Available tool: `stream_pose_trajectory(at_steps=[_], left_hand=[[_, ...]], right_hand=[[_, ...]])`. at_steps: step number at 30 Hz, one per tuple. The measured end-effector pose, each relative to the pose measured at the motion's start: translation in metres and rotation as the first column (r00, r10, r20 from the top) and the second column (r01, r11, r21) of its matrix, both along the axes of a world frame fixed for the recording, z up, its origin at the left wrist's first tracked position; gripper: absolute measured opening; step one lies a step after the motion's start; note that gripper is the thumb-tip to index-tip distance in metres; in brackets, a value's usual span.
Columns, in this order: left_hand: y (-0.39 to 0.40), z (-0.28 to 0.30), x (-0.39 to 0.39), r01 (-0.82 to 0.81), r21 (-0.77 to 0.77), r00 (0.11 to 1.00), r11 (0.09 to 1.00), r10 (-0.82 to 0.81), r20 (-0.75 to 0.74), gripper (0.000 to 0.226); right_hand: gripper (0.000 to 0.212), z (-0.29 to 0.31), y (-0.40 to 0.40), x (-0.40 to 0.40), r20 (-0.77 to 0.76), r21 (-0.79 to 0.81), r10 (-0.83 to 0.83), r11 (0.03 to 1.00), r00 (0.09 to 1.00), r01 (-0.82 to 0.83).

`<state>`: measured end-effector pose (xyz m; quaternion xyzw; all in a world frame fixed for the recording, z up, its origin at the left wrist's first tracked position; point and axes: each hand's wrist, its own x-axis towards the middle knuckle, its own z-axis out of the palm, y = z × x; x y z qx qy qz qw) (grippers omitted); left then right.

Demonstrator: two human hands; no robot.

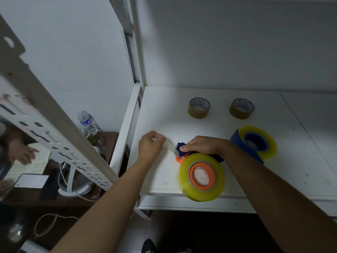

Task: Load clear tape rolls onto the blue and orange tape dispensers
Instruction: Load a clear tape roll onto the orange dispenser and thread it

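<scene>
A clear yellowish tape roll [201,177] sits on the orange hub of the orange dispenser [179,160] at the white shelf's front edge. My right hand [199,144] grips the blue front part of that dispenser from above. My left hand [151,144] pinches the free end of the clear tape strip [170,146], stretched leftward from the dispenser head. The blue dispenser [244,145] stands to the right with a second clear roll [266,143] mounted on its blue hub.
Two brown tape rolls [199,107] [241,108] lie at the back of the white shelf [273,179]. A perforated metal upright [54,136] slants across the left. Below left, a dark table holds a water bottle [87,122], a phone and cables.
</scene>
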<state>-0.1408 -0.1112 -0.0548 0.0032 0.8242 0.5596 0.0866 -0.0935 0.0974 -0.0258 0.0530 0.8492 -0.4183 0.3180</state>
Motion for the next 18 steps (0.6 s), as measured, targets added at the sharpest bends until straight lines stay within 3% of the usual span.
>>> stream_pose_trajectory(at_steps=[5, 18], left_hand=[[0.001, 0.006, -0.011, -0.151, 0.04, 0.985, 0.988, 0.147, 0.091, 0.017], [0.0, 0.01, -0.021, -0.39, 0.239, 0.913, 0.889, 0.34, 0.227, 0.01]], right_hand=[[0.05, 0.002, 0.001, 0.003, 0.003, -0.02, 0.001, 1.0, 1.0, -0.001], [0.052, 0.007, 0.002, 0.007, 0.002, 0.009, 0.054, 0.999, 0.999, -0.054]])
